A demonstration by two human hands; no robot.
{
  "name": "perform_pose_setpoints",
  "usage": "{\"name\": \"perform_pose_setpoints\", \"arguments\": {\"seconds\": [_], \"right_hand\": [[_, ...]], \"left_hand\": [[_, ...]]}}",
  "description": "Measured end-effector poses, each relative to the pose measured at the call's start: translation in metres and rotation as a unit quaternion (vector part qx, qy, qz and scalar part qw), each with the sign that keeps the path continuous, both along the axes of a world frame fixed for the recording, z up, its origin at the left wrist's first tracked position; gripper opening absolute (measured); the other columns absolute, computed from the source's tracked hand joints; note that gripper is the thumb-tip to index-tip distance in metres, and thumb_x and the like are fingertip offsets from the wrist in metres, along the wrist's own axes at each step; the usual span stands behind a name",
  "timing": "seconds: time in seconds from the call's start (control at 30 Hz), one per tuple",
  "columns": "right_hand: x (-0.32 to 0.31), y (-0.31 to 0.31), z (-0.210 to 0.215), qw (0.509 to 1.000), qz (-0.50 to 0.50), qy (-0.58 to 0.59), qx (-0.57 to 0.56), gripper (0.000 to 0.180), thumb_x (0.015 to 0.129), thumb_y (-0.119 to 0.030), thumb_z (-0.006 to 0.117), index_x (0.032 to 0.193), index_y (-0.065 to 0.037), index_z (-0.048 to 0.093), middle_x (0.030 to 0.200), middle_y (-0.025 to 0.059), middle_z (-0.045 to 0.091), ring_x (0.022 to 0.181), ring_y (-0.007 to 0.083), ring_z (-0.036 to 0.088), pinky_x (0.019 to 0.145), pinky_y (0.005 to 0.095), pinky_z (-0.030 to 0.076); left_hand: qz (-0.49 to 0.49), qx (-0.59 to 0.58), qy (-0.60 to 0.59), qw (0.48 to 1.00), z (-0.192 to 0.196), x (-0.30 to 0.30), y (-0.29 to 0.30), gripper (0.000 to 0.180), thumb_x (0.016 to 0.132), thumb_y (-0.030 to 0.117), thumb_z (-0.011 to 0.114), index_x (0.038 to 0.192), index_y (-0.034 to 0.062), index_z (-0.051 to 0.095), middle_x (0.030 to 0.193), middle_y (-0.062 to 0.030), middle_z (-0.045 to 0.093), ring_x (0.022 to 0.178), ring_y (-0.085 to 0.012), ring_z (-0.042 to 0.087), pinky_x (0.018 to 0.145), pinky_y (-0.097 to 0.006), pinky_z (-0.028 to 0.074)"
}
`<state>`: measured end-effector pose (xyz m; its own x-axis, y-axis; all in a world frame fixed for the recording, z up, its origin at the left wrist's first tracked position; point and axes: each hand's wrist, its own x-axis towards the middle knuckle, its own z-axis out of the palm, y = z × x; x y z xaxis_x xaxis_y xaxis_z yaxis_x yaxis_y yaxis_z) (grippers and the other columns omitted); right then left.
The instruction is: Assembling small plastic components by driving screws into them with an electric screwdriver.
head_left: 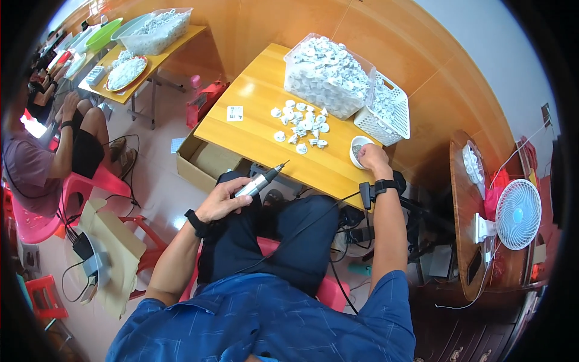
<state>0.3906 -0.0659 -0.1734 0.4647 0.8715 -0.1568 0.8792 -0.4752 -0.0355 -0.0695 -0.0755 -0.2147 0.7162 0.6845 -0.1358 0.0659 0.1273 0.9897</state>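
My left hand (223,202) is wrapped round a silver and black electric screwdriver (259,182), held over my lap by the table's near edge with its thin bit pointing up and to the right. My right hand (375,158) reaches over a small white bowl (360,139) at the table's right side. Its fingers are pinched down at the bowl, and whatever they grip is hidden. Small grey metal pieces, perhaps screws, lie in the bowl. Left of it, several small white plastic parts (301,148) are scattered on the yellow table (253,96).
Behind the loose parts stands a clear bin (329,99) heaped with white parts, beside a white basket (398,111). A printed card (234,113) lies at the left. An open cardboard box (208,160) sits below. Right is a fan (517,215); a seated person (45,151) is left.
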Motion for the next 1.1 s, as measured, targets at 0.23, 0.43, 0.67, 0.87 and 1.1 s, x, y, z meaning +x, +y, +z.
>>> {"name": "perform_pose_setpoints", "arguments": {"seconds": [0.23, 0.43, 0.67, 0.87, 1.1], "right_hand": [[0.004, 0.001, -0.005, 1.0, -0.02, -0.009, 0.0, 0.014, 0.079, -0.02, 0.066, 0.09, -0.017, 0.075, 0.101, 0.013, 0.072, 0.096, 0.0318, 0.068, 0.085, 0.0396, 0.053], [-0.001, 0.003, -0.007, 0.999, 0.0, -0.03, -0.03, 0.021, 0.085, -0.024, 0.062, 0.101, -0.015, 0.074, 0.108, 0.0154, 0.071, 0.103, 0.0335, 0.066, 0.089, 0.0426, 0.053], [0.007, 0.002, -0.006, 0.996, 0.013, -0.057, -0.062, 0.032, 0.088, -0.033, 0.054, 0.108, -0.014, 0.072, 0.114, 0.0169, 0.069, 0.107, 0.0361, 0.064, 0.093, 0.0441, 0.051], [-0.004, -0.001, -0.003, 0.995, -0.026, 0.014, 0.092, 0.033, 0.085, -0.034, 0.052, 0.099, -0.011, 0.072, 0.106, 0.0187, 0.07, 0.104, 0.0398, 0.064, 0.09, 0.0475, 0.051], [-0.007, -0.012, -0.008, 0.796, -0.113, 0.429, 0.412, 0.011, 0.086, -0.015, 0.063, 0.077, -0.008, 0.062, 0.073, 0.0015, 0.065, 0.047, 0.0059, 0.05, 0.043, 0.0204, 0.038]], "left_hand": [[-0.019, 0.001, 0.0, 1.0, 0.0, 0.0, 0.002, 0.047, 0.093, 0.026, 0.068, 0.134, 0.0059, 0.055, 0.1, -0.0007, 0.059, 0.081, -0.0087, 0.055, 0.067, -0.025, 0.051], [-0.002, -0.006, 0.005, 1.0, 0.004, -0.002, -0.001, 0.048, 0.093, 0.026, 0.07, 0.133, 0.005, 0.054, 0.102, -0.0013, 0.058, 0.084, -0.0092, 0.055, 0.07, -0.025, 0.051], [-0.011, 0.014, 0.01, 1.0, 0.002, 0.002, 0.001, 0.05, 0.092, 0.028, 0.07, 0.133, 0.0035, 0.054, 0.1, -0.0021, 0.058, 0.082, -0.0097, 0.055, 0.069, -0.025, 0.051], [0.007, 0.02, 0.013, 1.0, 0.0, -0.001, -0.002, 0.052, 0.091, 0.029, 0.072, 0.132, 0.0016, 0.055, 0.096, -0.0027, 0.058, 0.074, -0.011, 0.055, 0.068, -0.026, 0.051], [0.005, 0.027, 0.016, 0.999, -0.004, 0.002, -0.002, 0.052, 0.091, 0.03, 0.072, 0.131, 0.0027, 0.056, 0.094, -0.004, 0.061, 0.071, -0.0111, 0.057, 0.065, -0.026, 0.051]]}}
